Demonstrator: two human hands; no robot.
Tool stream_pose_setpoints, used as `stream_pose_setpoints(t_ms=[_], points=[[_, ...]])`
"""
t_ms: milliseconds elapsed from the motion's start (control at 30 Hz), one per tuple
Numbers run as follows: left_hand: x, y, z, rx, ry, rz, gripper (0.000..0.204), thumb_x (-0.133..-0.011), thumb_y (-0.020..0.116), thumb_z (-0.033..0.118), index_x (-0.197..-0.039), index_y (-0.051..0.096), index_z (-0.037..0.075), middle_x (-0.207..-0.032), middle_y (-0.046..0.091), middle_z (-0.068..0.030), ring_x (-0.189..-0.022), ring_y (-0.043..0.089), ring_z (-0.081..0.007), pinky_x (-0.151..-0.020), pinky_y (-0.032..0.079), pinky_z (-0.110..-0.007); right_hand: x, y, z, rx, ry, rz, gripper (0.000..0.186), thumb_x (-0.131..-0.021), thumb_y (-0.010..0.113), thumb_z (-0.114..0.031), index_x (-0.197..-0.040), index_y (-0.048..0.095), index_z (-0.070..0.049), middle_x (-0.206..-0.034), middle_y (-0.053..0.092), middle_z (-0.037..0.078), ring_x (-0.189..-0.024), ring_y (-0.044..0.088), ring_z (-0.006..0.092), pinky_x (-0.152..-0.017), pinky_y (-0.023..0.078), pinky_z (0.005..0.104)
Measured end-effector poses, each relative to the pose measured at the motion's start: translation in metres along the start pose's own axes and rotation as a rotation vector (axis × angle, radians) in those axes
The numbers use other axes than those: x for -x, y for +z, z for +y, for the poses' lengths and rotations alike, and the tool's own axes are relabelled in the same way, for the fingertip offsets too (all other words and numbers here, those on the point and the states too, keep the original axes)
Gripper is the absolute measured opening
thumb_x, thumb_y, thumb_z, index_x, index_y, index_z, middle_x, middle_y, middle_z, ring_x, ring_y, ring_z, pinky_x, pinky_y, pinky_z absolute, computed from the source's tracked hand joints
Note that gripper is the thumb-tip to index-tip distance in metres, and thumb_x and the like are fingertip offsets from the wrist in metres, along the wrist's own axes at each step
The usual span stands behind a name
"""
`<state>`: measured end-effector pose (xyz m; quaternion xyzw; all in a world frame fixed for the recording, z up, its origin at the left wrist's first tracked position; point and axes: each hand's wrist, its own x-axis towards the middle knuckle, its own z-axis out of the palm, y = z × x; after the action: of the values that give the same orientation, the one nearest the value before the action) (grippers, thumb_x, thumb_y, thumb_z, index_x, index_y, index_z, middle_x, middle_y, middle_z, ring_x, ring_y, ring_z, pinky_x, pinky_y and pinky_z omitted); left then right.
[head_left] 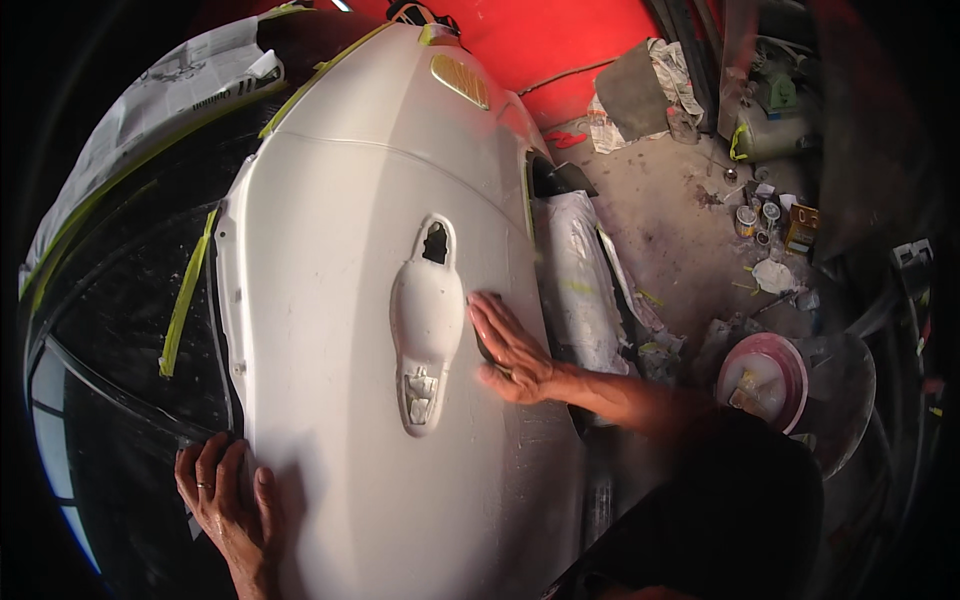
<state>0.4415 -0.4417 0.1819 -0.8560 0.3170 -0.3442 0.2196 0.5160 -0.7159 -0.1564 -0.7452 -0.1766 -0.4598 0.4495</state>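
Observation:
My right hand lies on a whitish car door panel, just right of the handle recess. Its fingers are stretched out and nearly flat against the surface; I cannot see whether anything thin lies beneath the palm. The recess has a dark hole at its far end and a slot at its near end. At the lower left, my left hand rests at the door's window edge, fingers apart and slightly bent, a ring on one. Nothing shows in its grasp.
Yellow-green tape hangs along the dark window, with newspaper masking farther forward. On the floor at right stand a pink bucket with cloudy liquid, several small cans and a tank. A plastic-wrapped sill runs beside the door.

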Motion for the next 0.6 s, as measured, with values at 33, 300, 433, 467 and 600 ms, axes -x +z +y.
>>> stream_pose_setpoints(t_ms=[33, 300, 433, 467, 600], points=[[0.001, -0.008, 0.001, -0.008, -0.005, -0.001, 0.040, -0.091, 0.059, 0.034, -0.110, 0.066, 0.000, -0.122, 0.059, -0.0170, -0.123, 0.044, -0.0414, -0.106, 0.032, -0.055, -0.051, -0.017, 0.021, 0.087, 0.029, 0.016, 0.076, -0.103, 0.030, -0.048, -0.153, 0.014, 0.007, -0.159, 0.015, 0.028, -0.148, 0.014, 0.0423, -0.122, 0.011, 0.0481], [-0.002, 0.001, 0.001, 0.010, -0.013, 0.017, 0.040, -0.088, 0.062, 0.036, -0.107, 0.066, 0.001, -0.122, 0.058, -0.0159, -0.122, 0.042, -0.0417, -0.106, 0.032, -0.056, -0.032, -0.011, 0.039, 0.077, -0.016, 0.105, 0.067, -0.106, 0.022, -0.041, -0.153, 0.013, 0.006, -0.160, 0.014, 0.026, -0.149, 0.012, 0.0419, -0.123, 0.009, 0.0471], [-0.005, -0.007, 0.006, 0.044, -0.069, 0.000, 0.039, -0.087, 0.062, 0.036, -0.106, 0.066, 0.001, -0.120, 0.058, -0.0162, -0.122, 0.042, -0.0419, -0.106, 0.032, -0.055, -0.087, -0.032, 0.062, 0.078, 0.010, 0.031, 0.066, -0.106, 0.024, -0.038, -0.154, 0.012, 0.006, -0.160, 0.012, 0.027, -0.149, 0.012, 0.0421, -0.122, 0.009, 0.0474], [-0.007, -0.003, 0.008, 0.051, -0.077, 0.002, 0.039, -0.087, 0.062, 0.036, -0.105, 0.066, 0.001, -0.120, 0.058, -0.0162, -0.122, 0.042, -0.0419, -0.106, 0.032, -0.055, -0.146, -0.049, 0.076, 0.071, 0.065, 0.009, 0.067, -0.106, 0.023, -0.041, -0.155, 0.012, 0.004, -0.161, 0.012, 0.025, -0.150, 0.010, 0.0408, -0.122, 0.008, 0.0467], [-0.011, -0.003, 0.006, 0.025, -0.054, -0.001, 0.045, -0.092, 0.057, 0.043, -0.106, 0.066, 0.001, -0.120, 0.059, -0.0160, -0.123, 0.045, -0.0412, -0.107, 0.033, -0.055, -0.137, -0.046, 0.080, 0.054, 0.051, 0.044, 0.067, -0.106, 0.021, -0.044, -0.156, 0.011, -0.001, -0.163, 0.012, 0.021, -0.151, 0.007, 0.0384, -0.122, 0.007, 0.0459]])
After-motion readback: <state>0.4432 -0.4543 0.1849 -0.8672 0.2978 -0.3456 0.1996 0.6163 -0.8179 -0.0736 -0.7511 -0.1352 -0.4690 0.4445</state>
